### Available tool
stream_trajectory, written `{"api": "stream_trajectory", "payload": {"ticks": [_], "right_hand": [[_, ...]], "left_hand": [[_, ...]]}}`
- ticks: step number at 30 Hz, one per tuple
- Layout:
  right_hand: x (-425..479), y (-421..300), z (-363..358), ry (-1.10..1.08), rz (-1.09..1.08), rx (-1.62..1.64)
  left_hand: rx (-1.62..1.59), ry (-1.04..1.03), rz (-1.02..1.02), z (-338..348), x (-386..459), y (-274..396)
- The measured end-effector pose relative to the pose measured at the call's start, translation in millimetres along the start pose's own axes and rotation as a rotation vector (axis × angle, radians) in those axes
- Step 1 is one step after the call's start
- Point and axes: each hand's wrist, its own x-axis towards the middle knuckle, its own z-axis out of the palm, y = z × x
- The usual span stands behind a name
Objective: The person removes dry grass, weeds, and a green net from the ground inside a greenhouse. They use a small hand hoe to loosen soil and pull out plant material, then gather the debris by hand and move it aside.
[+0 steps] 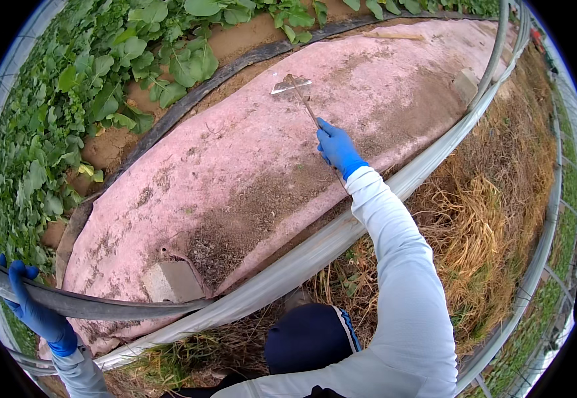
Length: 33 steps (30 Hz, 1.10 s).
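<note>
My right hand, in a blue glove, grips the thin shaft of a hand hoe. The hoe's flat metal blade rests on or just over a pink fabric cover strewn with soil and dry debris. At the far left my left hand, also gloved in blue, has its fingers around a grey curved pipe. A concrete block sits on the cover's near left corner, partly behind that pipe.
Rolled clear plastic sheeting runs along the cover's near side. Leafy green plants grow beyond a black strip. Another block and a wooden stick lie toward the far right. Dry grass covers the ground outside the sheeting.
</note>
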Motion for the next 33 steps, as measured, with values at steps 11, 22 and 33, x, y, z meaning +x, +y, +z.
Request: {"api": "stream_trajectory", "payload": {"ticks": [11,22,33], "right_hand": [[-137,5,-29,-0.078,0.141,-0.054],[-33,12,-155,0.638,-0.089,0.363],[77,98,-225,1.094,0.082,-0.117]], "left_hand": [[0.103,0.081,-0.026,-9,-2,-6],[0.108,0.006,-0.058,-14,9,-18],[0.17,0.024,-0.086,-26,6,-20]]}}
